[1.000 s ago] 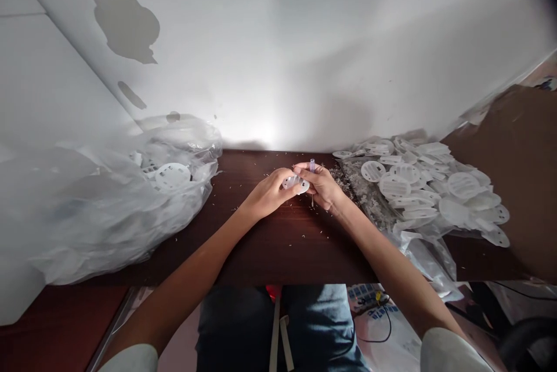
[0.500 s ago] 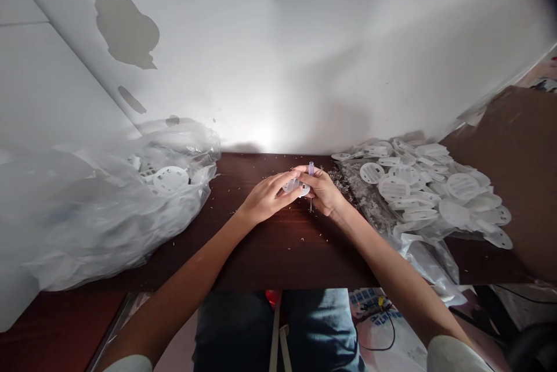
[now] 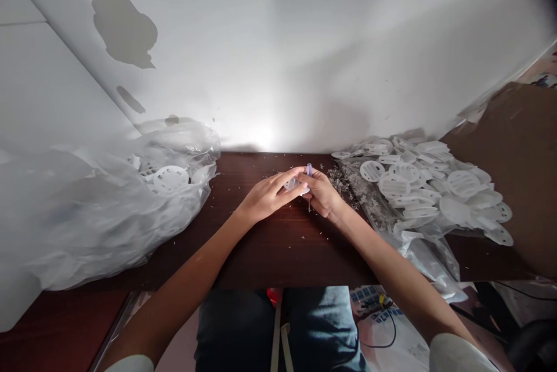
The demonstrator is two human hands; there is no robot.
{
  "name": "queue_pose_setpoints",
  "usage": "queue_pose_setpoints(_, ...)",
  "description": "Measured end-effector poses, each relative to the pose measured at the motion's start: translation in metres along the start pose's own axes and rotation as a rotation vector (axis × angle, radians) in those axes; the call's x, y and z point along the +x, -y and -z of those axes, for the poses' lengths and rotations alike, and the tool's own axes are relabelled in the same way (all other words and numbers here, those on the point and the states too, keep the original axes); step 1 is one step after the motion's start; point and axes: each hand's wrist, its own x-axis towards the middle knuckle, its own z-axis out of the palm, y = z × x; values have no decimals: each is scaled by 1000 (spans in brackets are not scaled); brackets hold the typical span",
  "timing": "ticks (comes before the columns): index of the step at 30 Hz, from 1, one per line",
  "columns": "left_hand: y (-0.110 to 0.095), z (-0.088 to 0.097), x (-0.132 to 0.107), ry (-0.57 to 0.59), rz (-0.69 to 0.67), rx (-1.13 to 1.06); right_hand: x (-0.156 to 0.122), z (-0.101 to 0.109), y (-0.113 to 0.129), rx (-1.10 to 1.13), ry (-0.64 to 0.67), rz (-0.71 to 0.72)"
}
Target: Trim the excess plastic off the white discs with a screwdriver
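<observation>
My left hand [image 3: 270,193] is closed on a round white plastic disc [image 3: 292,184] with slots, held above the middle of the dark table. Against the disc's right side, my right hand [image 3: 321,191] grips a slim tool with a translucent purple handle [image 3: 309,169]. The handle sticks up above the fingers, and a thin metal shaft points down below the hand. Both hands meet around the disc, and the fingers hide much of it. Whether the shaft touches the disc, I cannot tell.
A large clear plastic bag [image 3: 108,215] with similar white discs lies at the left. Many slotted discs [image 3: 394,185] are heaped on plastic at the right, beside a cardboard sheet [image 3: 513,169]. Small plastic scraps [image 3: 342,183] litter the dark table [image 3: 278,262]. A white wall stands behind.
The fingers of my left hand have shifted slightly over the disc, covering more of it. The purple-handled tool has moved slightly left in my right hand.
</observation>
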Motion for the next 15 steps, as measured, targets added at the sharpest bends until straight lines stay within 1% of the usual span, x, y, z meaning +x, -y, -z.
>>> queue_pose_setpoints(3, -6, 2, 3, -2, 35, -17, -1, -1, 0, -15, 4, 20)
queue_pose_setpoints(7, -3, 3, 2, -2, 33, 6, -3, -3, 0, -20, -16, 7)
queue_pose_setpoints(10, 2, 4, 0, 23, 37, 14, -4, -3, 3, -17, -18, -40)
queue_pose_setpoints(15, 7, 8, -2, 25, 98, 21, -5, -1, 10, 52, 48, -122)
